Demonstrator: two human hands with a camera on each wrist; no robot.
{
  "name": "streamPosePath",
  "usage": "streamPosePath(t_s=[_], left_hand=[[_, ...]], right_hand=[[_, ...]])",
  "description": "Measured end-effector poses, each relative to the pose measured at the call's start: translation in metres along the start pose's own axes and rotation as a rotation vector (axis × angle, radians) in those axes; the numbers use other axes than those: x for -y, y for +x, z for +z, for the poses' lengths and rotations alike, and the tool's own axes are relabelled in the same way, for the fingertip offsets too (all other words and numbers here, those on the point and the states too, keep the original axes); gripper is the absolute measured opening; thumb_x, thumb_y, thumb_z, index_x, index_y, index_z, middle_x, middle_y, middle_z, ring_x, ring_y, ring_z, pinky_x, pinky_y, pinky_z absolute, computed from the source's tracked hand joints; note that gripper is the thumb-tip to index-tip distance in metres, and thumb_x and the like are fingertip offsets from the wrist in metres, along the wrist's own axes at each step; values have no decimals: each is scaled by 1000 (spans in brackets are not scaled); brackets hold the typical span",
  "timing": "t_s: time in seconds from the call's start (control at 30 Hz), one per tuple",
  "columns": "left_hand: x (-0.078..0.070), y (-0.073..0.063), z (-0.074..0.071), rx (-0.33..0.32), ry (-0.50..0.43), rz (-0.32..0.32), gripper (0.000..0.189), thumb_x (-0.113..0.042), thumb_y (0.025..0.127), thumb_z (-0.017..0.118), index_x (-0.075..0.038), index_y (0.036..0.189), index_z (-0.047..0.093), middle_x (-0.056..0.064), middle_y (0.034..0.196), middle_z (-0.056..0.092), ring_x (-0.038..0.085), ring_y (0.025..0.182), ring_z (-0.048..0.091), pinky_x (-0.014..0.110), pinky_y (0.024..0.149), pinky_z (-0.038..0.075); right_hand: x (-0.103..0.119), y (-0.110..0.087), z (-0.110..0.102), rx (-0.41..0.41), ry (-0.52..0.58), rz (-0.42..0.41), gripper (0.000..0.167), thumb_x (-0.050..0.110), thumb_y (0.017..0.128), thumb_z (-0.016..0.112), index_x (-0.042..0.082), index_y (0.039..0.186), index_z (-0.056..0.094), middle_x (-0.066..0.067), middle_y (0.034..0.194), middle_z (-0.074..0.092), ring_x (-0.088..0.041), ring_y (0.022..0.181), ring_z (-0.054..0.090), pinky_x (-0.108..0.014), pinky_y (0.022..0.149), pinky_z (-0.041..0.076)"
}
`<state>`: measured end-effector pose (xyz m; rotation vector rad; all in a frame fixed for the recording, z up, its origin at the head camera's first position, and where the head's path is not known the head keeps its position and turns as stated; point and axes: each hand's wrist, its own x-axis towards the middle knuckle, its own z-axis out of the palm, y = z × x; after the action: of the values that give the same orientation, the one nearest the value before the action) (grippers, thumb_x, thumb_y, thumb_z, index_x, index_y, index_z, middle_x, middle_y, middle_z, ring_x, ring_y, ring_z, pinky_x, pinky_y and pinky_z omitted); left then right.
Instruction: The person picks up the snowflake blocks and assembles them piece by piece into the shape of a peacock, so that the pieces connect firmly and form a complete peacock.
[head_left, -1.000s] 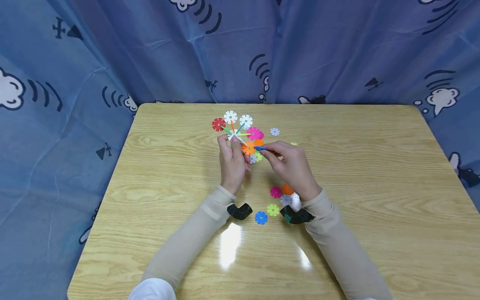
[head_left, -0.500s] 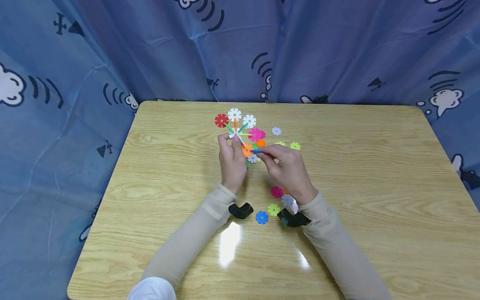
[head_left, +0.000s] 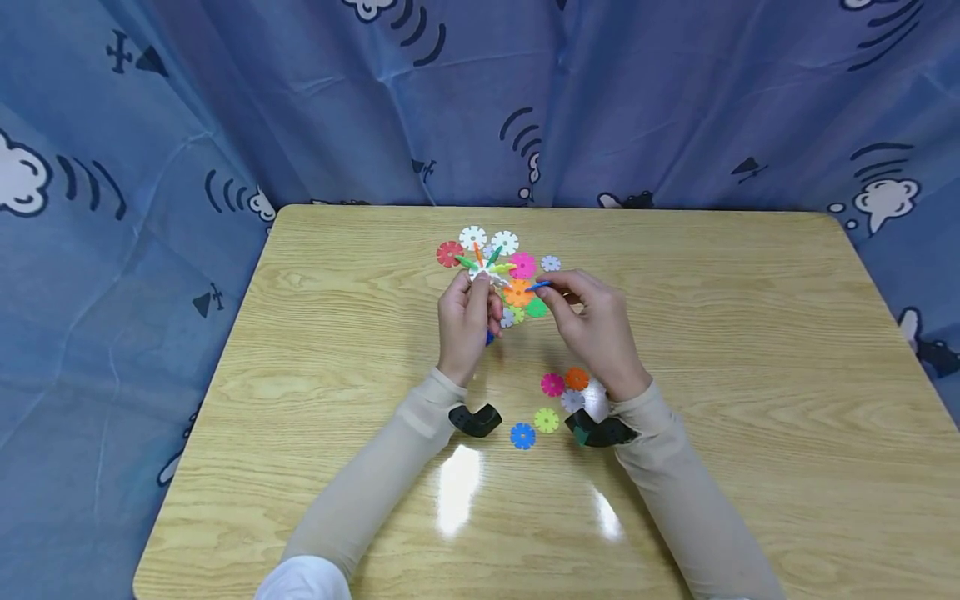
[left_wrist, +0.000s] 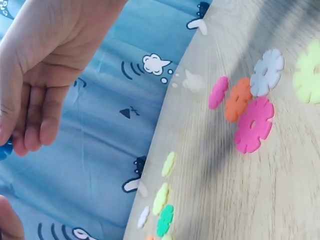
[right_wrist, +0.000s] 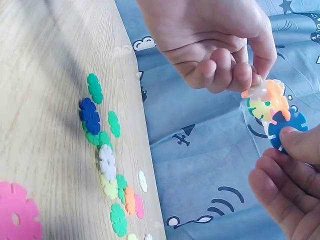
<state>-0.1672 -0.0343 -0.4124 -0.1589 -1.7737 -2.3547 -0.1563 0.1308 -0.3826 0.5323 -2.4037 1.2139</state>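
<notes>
My left hand (head_left: 463, 323) pinches the white centre disc (head_left: 477, 268) of a cluster of slotted plastic discs. Around that centre, discs standing edge-on join it to outer ones: a red disc (head_left: 448, 254), two white discs, a pink disc (head_left: 522, 266) and an orange disc (head_left: 517, 292). Between thumb and fingers, my right hand (head_left: 598, 327) pinches a blue slotted disc (right_wrist: 287, 131), edge-on in the head view. It meets the right side of the orange disc; how deep it sits in a slot, I cannot tell. In the right wrist view the left fingers hide part of the centre disc.
Loose discs lie on the wooden table (head_left: 750, 375): a green one (head_left: 536, 307) beneath the cluster, a pale grey one (head_left: 551, 263) farther back. Nearer me are pink (head_left: 552, 384), orange (head_left: 577, 378), grey, yellow-green (head_left: 546, 420) and blue discs (head_left: 522, 436). A patterned curtain (head_left: 637, 100) hangs behind.
The cluster has shifted a little to the right in my left hand. My right hand, still pinching the blue disc, has moved right and slightly away from me with it.
</notes>
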Motion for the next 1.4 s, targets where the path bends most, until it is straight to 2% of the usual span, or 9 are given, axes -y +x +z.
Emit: streamPosePath(t_s=[0.27, 0.47, 0.63, 0.8, 0.93, 1.07, 1.17, 1.3, 1.4], left_hand=[[-1, 1, -2, 26, -30, -17, 24, -14, 103, 45, -9, 81, 51, -7, 55, 52, 6, 39, 45, 25, 37, 44], [-2, 5, -3, -1, -69, -22, 22, -13, 104, 45, -10, 83, 52, -7, 57, 53, 6, 40, 45, 23, 38, 45], [-3, 7, -6, -31, -87, -20, 22, -13, 104, 44, -12, 83, 52, -7, 57, 53, 6, 40, 45, 22, 39, 45], [-4, 7, -7, -21, -86, -26, 22, -14, 104, 44, -11, 83, 52, -6, 57, 53, 6, 41, 45, 24, 39, 45], [-5, 7, -7, -19, -85, -29, 22, -14, 104, 44, -11, 83, 52, -6, 57, 53, 6, 41, 45, 24, 39, 45], [-6, 8, -7, -24, -81, -34, 22, -15, 104, 44, -12, 83, 51, -7, 57, 53, 6, 40, 44, 23, 39, 45], [-6, 9, -7, -23, -76, -36, 22, -16, 104, 43, -12, 83, 51, -7, 57, 53, 6, 40, 44, 22, 40, 45], [-5, 8, -7, -15, -70, -35, 22, -15, 104, 43, -12, 83, 51, -7, 57, 53, 6, 41, 44, 21, 40, 45], [-4, 7, -8, -12, -71, -36, 23, -15, 104, 43, -12, 83, 51, -7, 58, 53, 6, 41, 45, 21, 40, 46]], right_hand=[[-1, 2, -5, 30, 14, 52, 23, 5, 93, 72, 2, 116, 72, -12, 104, 75, -23, 90, 71, -19, 80, 55], [-14, 6, -11, 129, -13, 191, 26, 8, 99, 63, 1, 124, 67, -16, 107, 74, -26, 92, 69, -32, 79, 56], [-40, 6, -14, 335, -214, 319, 28, 5, 101, 52, 0, 123, 67, -20, 110, 69, -29, 86, 58, -37, 76, 48], [-59, 3, -8, 618, -349, 318, 44, 7, 101, 50, 5, 145, 53, -20, 100, 60, -29, 86, 50, -36, 70, 45], [-62, -1, -2, 760, -357, 303, 51, 12, 102, 51, 12, 153, 44, -16, 98, 52, -26, 85, 44, -31, 63, 38], [-58, -4, 0, 775, -355, 313, 43, 18, 100, 58, 11, 143, 56, -15, 106, 54, -27, 93, 47, -33, 68, 42], [-57, -4, 2, 748, -372, 328, 45, 20, 99, 61, 10, 142, 54, -14, 106, 54, -28, 95, 50, -36, 71, 45], [-57, -5, 6, 730, -414, 331, 49, 21, 99, 62, 13, 146, 52, -12, 103, 52, -26, 89, 50, -34, 64, 44], [-58, -6, 8, 698, -429, 340, 39, 20, 98, 65, 11, 136, 59, -12, 105, 55, -27, 91, 52, -37, 67, 47]])
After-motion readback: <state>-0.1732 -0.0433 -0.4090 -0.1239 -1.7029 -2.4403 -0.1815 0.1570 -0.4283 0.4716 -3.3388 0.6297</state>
